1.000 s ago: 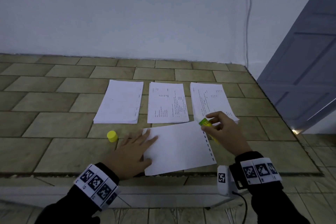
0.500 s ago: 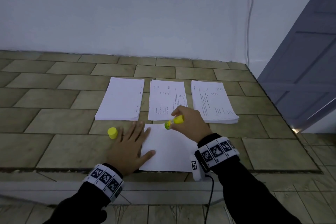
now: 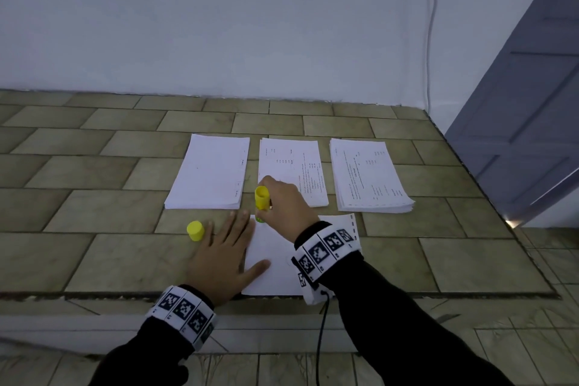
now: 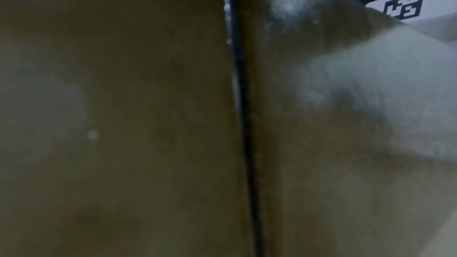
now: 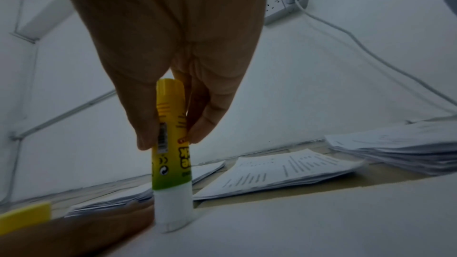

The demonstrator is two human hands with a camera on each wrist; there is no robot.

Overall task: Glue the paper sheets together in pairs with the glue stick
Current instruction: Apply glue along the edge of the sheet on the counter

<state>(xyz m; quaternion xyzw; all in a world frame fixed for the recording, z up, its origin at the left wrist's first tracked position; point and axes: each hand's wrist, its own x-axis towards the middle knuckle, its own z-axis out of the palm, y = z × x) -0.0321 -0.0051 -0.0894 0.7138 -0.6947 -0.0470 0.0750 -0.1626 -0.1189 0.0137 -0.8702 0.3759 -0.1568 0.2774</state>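
Observation:
A single white sheet [image 3: 275, 263] lies near the front edge of the tiled surface. My left hand [image 3: 224, 257] lies flat with spread fingers on the sheet's left edge. My right hand [image 3: 283, 202] pinches the yellow-green glue stick [image 3: 261, 199] upright, its white tip [image 5: 173, 212] down on the sheet's far left corner. In the right wrist view the fingers [image 5: 205, 124] grip the glue stick [image 5: 170, 140] around its middle. The yellow cap [image 3: 195, 231] stands left of my left hand. The left wrist view is dark and blurred.
Three paper stacks lie in a row behind the sheet: a blank one [image 3: 210, 172], a printed one [image 3: 293, 163] and a thicker printed one [image 3: 366, 175]. A white wall rises behind, a grey door [image 3: 526, 122] stands at the right, and a step edge [image 3: 125, 294] runs along the front.
My right hand carried the glue stick from the sheet's far right corner across to its far left corner and stood it upright. The left hand stayed flat on the sheet.

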